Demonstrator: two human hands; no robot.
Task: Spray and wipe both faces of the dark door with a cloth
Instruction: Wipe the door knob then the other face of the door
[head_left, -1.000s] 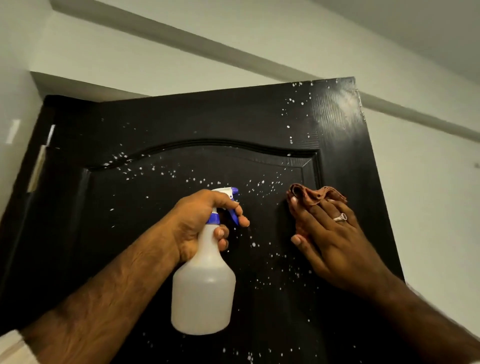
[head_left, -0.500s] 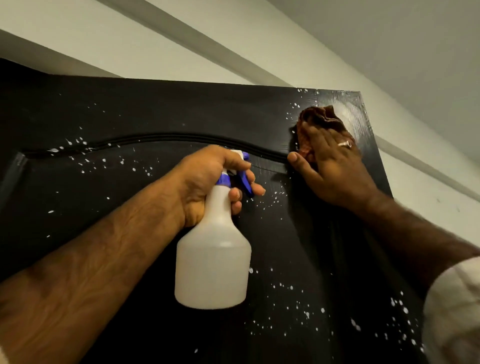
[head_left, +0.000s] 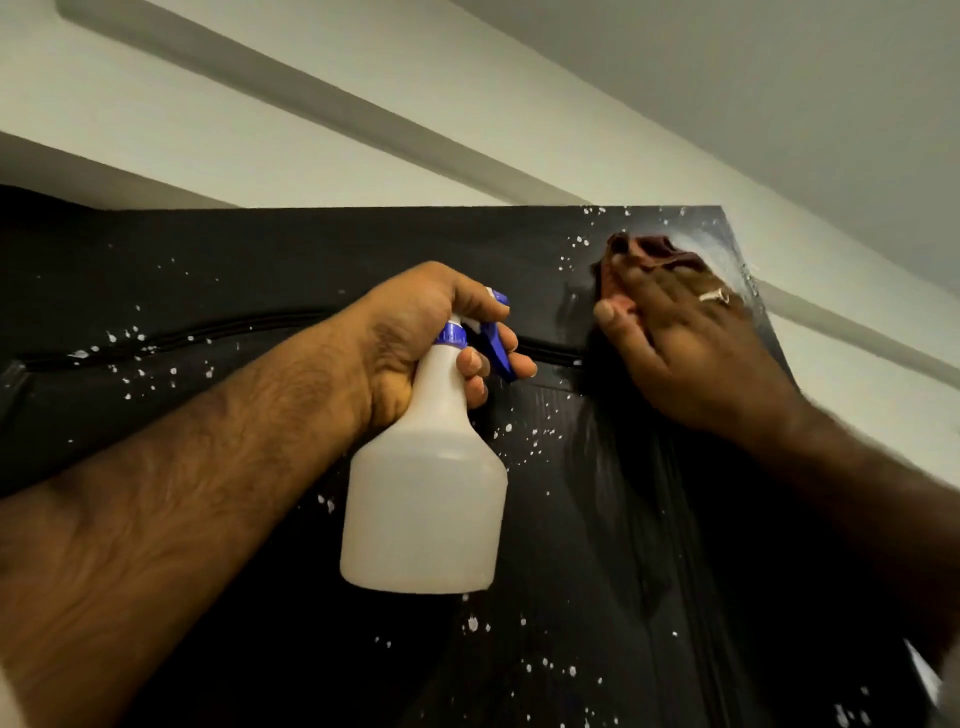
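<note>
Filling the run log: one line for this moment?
left hand holds spray bottle | right hand presses cloth on door top corner

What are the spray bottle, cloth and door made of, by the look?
Spray bottle: translucent white plastic, matte, with a blue plastic trigger.
Cloth: soft brownish-red fabric, bunched in folds; the weave is too blurred to tell.
Door: probably wood or wood-look board, black and semi-gloss; faint grain lines and a moulded panel groove show.

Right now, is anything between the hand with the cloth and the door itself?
Only the cloth. The right hand presses it flat against the dark door near the top right corner. Nothing else visible lies between them. The spray bottle, held in the left hand, hangs off to the side.
</note>
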